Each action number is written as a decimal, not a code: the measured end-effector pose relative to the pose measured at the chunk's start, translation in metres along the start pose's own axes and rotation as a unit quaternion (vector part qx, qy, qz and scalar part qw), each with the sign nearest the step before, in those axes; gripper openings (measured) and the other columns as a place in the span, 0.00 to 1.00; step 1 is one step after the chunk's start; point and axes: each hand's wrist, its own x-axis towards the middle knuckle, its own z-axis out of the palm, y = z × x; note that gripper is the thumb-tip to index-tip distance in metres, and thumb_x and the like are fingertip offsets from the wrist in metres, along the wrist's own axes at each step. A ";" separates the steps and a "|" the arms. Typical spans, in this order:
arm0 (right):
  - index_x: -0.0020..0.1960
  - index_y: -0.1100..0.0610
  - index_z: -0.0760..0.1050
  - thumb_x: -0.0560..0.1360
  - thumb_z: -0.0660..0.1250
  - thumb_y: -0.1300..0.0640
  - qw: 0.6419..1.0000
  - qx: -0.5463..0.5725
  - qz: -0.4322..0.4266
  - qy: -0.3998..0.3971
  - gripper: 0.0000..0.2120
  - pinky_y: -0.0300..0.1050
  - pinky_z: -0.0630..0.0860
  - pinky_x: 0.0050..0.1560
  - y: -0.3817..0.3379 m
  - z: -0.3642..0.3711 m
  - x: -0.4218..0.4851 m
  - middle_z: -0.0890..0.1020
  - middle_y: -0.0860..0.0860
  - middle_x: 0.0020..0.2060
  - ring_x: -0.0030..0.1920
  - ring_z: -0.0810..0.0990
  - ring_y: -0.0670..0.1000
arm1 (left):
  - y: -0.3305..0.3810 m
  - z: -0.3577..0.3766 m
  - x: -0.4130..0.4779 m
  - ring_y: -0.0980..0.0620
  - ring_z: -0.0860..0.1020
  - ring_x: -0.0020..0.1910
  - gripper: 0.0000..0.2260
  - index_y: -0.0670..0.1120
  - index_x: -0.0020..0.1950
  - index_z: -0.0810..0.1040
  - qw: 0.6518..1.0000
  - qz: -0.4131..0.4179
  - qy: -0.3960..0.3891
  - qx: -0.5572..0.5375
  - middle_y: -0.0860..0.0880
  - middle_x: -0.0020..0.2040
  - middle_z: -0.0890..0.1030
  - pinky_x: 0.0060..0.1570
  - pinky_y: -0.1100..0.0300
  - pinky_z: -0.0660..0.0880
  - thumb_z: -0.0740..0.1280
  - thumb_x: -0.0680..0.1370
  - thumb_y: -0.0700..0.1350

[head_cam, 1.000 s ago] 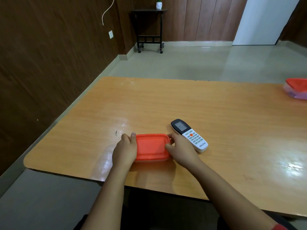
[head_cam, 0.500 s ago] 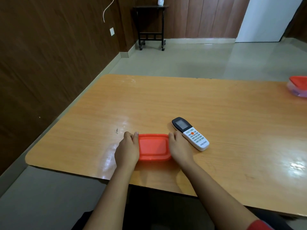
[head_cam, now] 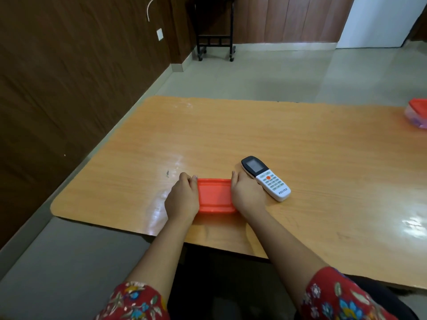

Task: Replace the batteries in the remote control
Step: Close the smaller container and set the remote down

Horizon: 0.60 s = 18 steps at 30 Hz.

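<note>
A small box with an orange lid (head_cam: 215,195) sits on the wooden table (head_cam: 300,144) near its front edge. My left hand (head_cam: 182,199) grips the box's left end and my right hand (head_cam: 246,195) grips its right end, fingers curled over the lid's edges. The lid lies flat on the box. A white remote control (head_cam: 265,177) with a dark screen and an orange button lies face up just right of my right hand, slanted away to the left. No batteries show.
A second orange-lidded container (head_cam: 417,112) stands at the table's far right edge. A dark wood wall runs along the left. A black wheeled side table (head_cam: 215,38) stands on the floor beyond the table.
Both hands have closed in on the ends of the orange-lidded box, the right hand turning from flat on top to gripping the side. The camera has tilted down slightly.
</note>
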 end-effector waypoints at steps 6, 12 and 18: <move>0.45 0.59 0.76 0.81 0.53 0.50 0.962 0.272 0.035 0.001 0.18 0.48 0.74 0.44 0.027 -0.008 -0.018 0.81 0.54 0.38 0.40 0.79 0.54 | -0.014 -0.015 0.004 0.46 0.65 0.69 0.24 0.53 0.71 0.66 0.982 0.110 -0.110 -0.110 0.48 0.71 0.66 0.63 0.51 0.66 0.61 0.77 0.59; 0.53 0.57 0.76 0.75 0.63 0.64 0.968 0.214 -0.123 0.049 0.08 0.41 0.77 0.50 0.045 -0.002 -0.052 0.80 0.49 0.48 0.48 0.78 0.46 | -0.037 -0.039 -0.007 0.52 0.64 0.68 0.46 0.61 0.74 0.56 0.933 0.199 -0.298 -0.030 0.53 0.70 0.60 0.65 0.55 0.67 0.77 0.62 0.53; 0.64 0.55 0.72 0.76 0.62 0.56 0.969 0.001 -0.247 0.001 0.17 0.40 0.67 0.64 0.041 0.007 -0.051 0.76 0.50 0.60 0.62 0.73 0.49 | -0.079 -0.057 0.009 0.48 0.72 0.57 0.42 0.51 0.73 0.62 0.993 0.011 0.023 -0.117 0.45 0.64 0.66 0.55 0.54 0.74 0.78 0.64 0.51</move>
